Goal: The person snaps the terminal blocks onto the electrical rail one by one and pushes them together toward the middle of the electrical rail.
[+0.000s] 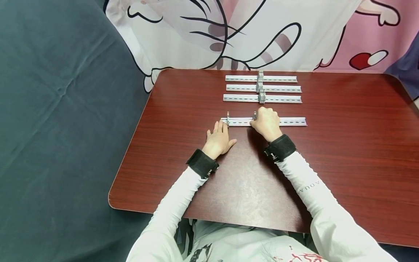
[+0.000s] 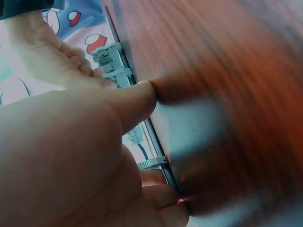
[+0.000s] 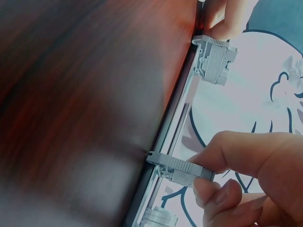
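A slotted metal DIN rail (image 1: 292, 122) lies crosswise on the table in front of the person. My left hand (image 1: 218, 140) rests with straight fingers at the rail's left end, fingertips right by a grey terminal block (image 1: 228, 119) that stands on it. My right hand (image 1: 266, 123) pinches a second grey terminal block (image 3: 177, 168) between thumb and curled index finger, near the middle of the rail. In the right wrist view this block sits across the rail, its lower end at the rail's edge. The left-end block (image 3: 215, 59) shows farther along, below the left fingers.
Behind the worked rail lie three more rails (image 1: 283, 99), parallel to it, each bearing grey terminal blocks (image 1: 262, 96) near its middle. The brown wooden table (image 1: 353, 153) has a rounded left edge. A printed curtain (image 1: 183, 47) hangs along its back.
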Tool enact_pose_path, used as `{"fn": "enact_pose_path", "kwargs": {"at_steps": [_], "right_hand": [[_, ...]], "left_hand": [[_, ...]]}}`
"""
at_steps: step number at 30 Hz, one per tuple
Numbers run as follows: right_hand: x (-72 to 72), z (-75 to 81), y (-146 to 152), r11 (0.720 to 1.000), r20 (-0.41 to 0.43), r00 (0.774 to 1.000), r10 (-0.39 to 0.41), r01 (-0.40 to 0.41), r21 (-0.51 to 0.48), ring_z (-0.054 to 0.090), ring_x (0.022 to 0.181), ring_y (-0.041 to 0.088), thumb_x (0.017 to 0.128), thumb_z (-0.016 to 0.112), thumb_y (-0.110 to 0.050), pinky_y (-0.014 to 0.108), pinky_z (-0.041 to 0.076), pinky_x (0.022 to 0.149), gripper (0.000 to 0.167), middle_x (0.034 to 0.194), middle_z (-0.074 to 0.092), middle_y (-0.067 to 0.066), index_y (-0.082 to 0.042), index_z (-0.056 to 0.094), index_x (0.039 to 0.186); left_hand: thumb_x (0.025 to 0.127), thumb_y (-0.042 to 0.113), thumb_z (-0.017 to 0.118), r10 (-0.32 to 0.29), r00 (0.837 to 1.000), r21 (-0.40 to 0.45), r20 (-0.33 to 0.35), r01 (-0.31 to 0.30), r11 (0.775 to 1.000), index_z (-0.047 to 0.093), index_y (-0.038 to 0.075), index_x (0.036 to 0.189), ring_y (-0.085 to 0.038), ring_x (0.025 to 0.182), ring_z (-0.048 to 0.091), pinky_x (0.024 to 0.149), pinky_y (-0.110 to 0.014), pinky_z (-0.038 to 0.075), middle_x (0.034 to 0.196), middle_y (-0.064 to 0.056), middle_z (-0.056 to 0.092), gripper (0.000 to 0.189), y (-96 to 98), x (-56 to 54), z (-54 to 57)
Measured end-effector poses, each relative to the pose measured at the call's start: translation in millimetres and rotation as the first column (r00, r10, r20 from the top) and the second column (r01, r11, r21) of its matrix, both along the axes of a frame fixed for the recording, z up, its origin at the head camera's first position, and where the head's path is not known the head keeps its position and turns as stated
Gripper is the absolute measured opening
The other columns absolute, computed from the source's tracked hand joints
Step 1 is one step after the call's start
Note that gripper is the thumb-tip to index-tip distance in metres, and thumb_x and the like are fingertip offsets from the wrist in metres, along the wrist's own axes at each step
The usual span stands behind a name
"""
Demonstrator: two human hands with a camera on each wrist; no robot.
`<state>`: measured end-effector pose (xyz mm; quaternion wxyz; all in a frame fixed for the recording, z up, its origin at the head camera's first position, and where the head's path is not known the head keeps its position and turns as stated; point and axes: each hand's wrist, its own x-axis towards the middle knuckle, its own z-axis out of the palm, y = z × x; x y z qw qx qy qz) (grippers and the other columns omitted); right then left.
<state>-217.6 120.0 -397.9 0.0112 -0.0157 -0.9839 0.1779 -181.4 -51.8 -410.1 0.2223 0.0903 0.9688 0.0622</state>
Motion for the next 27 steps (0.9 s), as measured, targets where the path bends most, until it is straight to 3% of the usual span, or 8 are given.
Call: {"fn": "enact_pose_path", "kwargs": {"at_steps": [18,27], "right_hand": [[4.8,-3.5,20,1.000,-0.116,0.993,-0.025,0.023,-0.013,0.065,0.072,0.048,0.073,0.071,-0.019,0.054,0.050,0.054,0.027,0.071,0.066,0.022,-0.010,0.053,0.055],[9.1,-3.3,24,0.998,-0.160,0.985,-0.063,0.057,-0.037,0.065,0.070,0.050,0.070,0.065,-0.013,0.056,0.048,0.052,0.027,0.068,0.065,0.023,-0.012,0.047,0.051]], "left_hand": [[0.101,0.050,0.039,0.004,1.000,0.005,0.000,-0.004,1.000,0.008,0.006,0.155,-0.024,0.152,0.001,0.120,-0.050,0.016,0.164,-0.013,0.002,0.077,-2.2,1.3,-1.7],[0.101,0.050,0.039,0.003,1.000,0.017,-0.002,-0.003,1.000,0.007,0.006,0.156,-0.025,0.152,0.000,0.121,-0.051,0.015,0.164,-0.013,0.001,0.077,-3.4,1.0,-0.6]]}}
